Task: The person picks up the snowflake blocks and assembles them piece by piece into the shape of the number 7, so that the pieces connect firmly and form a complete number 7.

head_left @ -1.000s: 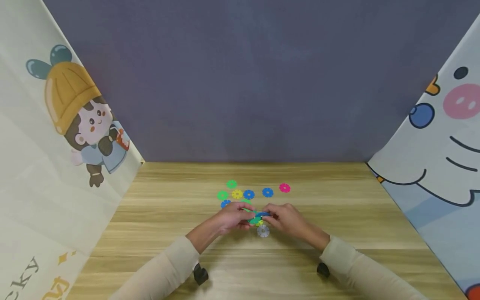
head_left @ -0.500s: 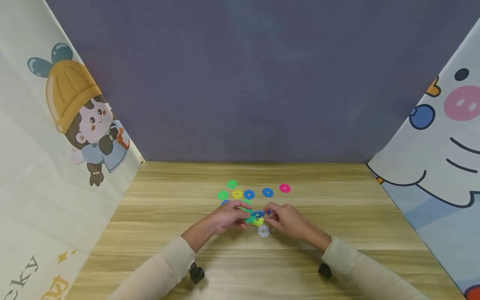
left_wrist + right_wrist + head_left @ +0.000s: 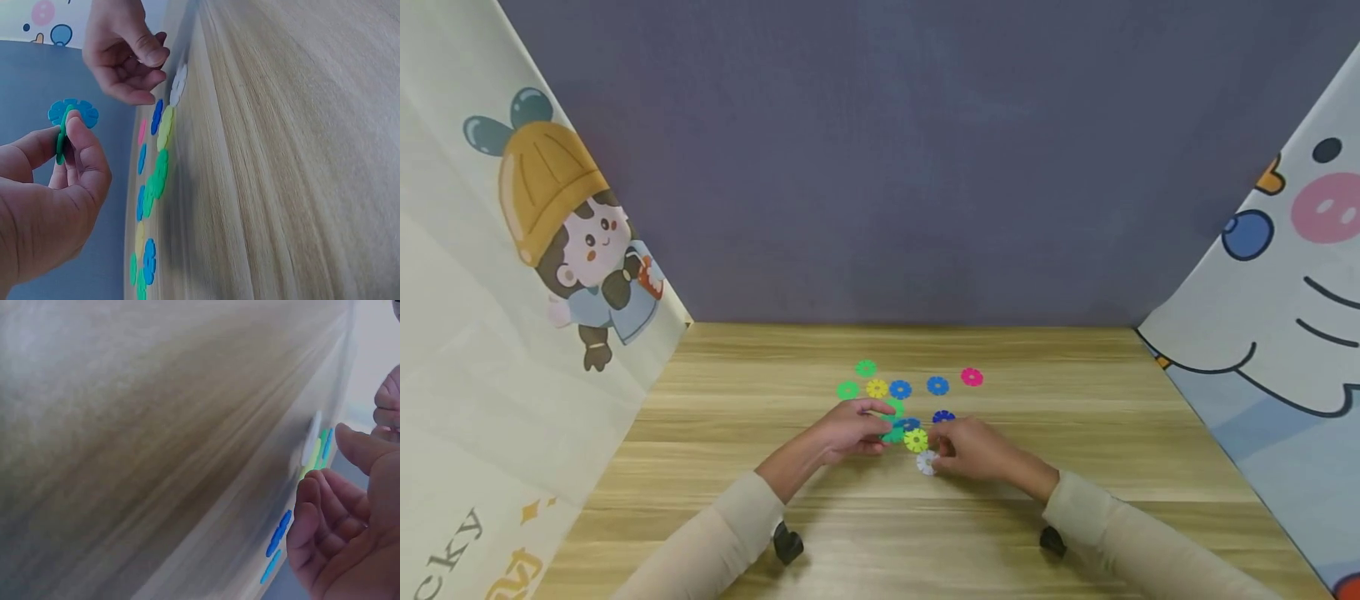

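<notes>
My left hand pinches a green notched plastic disc between thumb and fingers. A blue notched disc is joined to it at an angle and stands above the fingertips in the left wrist view. Over the table to the right, my right hand holds nothing; its fingers are loosely curled, with the thumb apart from them in the right wrist view. Nearest to its fingertips lies a white disc. A yellow-green disc lies just beyond, and a dark blue disc shows past the knuckles.
Several more discs lie flat on the wooden table beyond the hands: green, yellow, blue and pink ones. A grey-blue panel rises at the back, with printed panels at both sides.
My right hand has let go of the blue disc and moved down beside the white disc. The left hand has drawn slightly left, still holding the joined discs. The dark blue disc has come into view.
</notes>
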Available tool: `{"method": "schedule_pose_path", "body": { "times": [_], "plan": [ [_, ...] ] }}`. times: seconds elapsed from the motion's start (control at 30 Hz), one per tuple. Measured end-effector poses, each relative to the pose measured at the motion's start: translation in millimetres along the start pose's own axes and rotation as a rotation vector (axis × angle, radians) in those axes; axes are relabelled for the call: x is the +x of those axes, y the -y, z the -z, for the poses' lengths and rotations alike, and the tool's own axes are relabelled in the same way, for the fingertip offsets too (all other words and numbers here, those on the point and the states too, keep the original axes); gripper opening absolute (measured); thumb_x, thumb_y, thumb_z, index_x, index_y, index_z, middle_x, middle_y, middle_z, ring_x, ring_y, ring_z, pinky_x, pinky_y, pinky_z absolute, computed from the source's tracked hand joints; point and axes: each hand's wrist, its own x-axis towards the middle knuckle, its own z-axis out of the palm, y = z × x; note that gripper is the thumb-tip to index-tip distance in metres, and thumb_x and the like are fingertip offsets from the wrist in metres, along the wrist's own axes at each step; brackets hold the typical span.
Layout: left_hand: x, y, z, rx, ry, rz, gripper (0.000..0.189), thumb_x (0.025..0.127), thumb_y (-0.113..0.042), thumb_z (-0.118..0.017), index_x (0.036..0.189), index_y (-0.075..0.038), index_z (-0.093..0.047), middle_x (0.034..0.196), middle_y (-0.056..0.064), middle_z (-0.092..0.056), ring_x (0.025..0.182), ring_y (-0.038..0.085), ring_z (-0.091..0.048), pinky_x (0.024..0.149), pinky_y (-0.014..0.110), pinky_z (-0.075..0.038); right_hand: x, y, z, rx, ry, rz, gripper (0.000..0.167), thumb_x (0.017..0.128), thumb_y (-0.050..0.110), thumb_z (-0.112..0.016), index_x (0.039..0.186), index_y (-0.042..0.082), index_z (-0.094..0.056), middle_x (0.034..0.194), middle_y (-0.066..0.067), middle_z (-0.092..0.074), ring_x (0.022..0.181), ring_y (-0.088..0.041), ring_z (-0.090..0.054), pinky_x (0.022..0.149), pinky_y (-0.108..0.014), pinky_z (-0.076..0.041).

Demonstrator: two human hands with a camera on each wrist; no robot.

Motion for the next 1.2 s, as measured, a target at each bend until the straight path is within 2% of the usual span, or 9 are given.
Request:
{"method": "schedule_pose_path", "body": {
  "times": [0.13,0.37,0.57,0.77,1.0,1.2],
  "plan": [
    [0.3,-1.3,0.2,0.000,-0.004,0.005,0.048,0.096,-0.003,-0.064,0.142,0.004,-0.051,0.087,0.005,-0.065,0.073,0.012,-0.067,0.063,0.018,-0.057,-0.4,0.3,-2.3,-0.029,0.026,-0.018,0.026,0.085,0.029,-0.082,0.102,0.014,-0.071,0.075,0.012,-0.056,0.066,0.000,-0.046,0.060,-0.019,-0.043],
    [0.7,-3.5,-1.6,-0.001,0.005,0.004,0.047,0.097,-0.004,-0.064,0.142,0.003,-0.051,0.090,0.005,-0.064,0.072,0.012,-0.066,0.063,0.018,-0.057,-0.1,-0.1,-9.3,-0.114,-0.024,0.005,0.022,0.084,0.028,-0.083,0.096,0.014,-0.070,0.071,0.010,-0.054,0.064,-0.001,-0.042,0.058,-0.019,-0.039],
    [-0.9,-3.8,-2.8,0.001,0.008,-0.002,0.044,0.096,-0.004,-0.064,0.139,0.003,-0.053,0.088,0.005,-0.063,0.071,0.011,-0.065,0.064,0.018,-0.057,1.4,2.2,-12.1,-0.058,-0.027,-0.019,0.021,0.084,0.023,-0.083,0.097,0.011,-0.071,0.073,0.008,-0.056,0.066,-0.002,-0.045,0.059,-0.019,-0.042],
    [-1.7,-4.6,-3.5,-0.002,0.013,0.002,0.044,0.097,-0.004,-0.064,0.139,0.003,-0.053,0.089,0.005,-0.063,0.072,0.012,-0.066,0.064,0.018,-0.057,2.9,3.0,-12.3,-0.007,-0.018,-0.088,0.023,0.081,0.019,-0.084,0.094,0.011,-0.066,0.077,0.005,-0.058,0.068,-0.004,-0.047,0.061,-0.020,-0.043],
    [-2.1,-4.1,-3.6,0.007,0.018,0.008,0.046,0.098,-0.004,-0.063,0.141,0.004,-0.051,0.088,0.004,-0.064,0.075,0.012,-0.067,0.065,0.018,-0.057,1.6,2.8,-11.7,0.052,0.005,-0.169,0.028,0.082,0.017,-0.084,0.096,0.013,-0.060,0.077,0.006,-0.056,0.069,-0.007,-0.050,0.059,-0.020,-0.043],
    [-2.3,-2.0,-3.8,0.022,0.012,0.006,0.046,0.098,-0.005,-0.063,0.141,0.004,-0.051,0.088,0.004,-0.064,0.074,0.012,-0.066,0.064,0.018,-0.056,-1.4,-2.0,-11.0,0.051,0.003,-0.112,0.024,0.086,0.019,-0.081,0.103,0.013,-0.065,0.077,0.008,-0.057,0.068,-0.004,-0.049,0.059,-0.020,-0.043]
  ]
}}
